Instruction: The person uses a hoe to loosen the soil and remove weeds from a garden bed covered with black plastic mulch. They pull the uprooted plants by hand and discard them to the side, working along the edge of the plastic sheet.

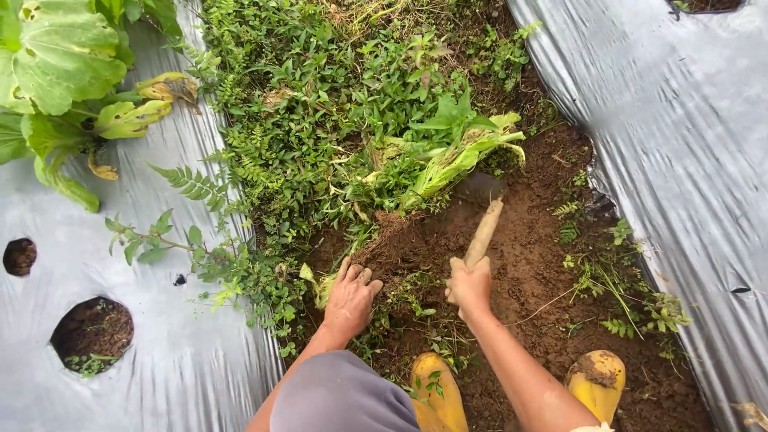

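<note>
In furrow between two silver mulch sheets [680, 144], head view: right hand [470, 286] fisted tight round pale wooden handle [485, 232] of hoe, thumb side up. Handle runs up and away from hand; dark blade [478, 188] sits in soil just beyond, against cut green stalks [456, 156]. Left hand [350, 302] open, fingers spread flat, pressing weeds and loose soil clump [400, 240], well left of handle, holding nothing. Yellow boots [596, 380] below hands on bare brown earth.
</note>
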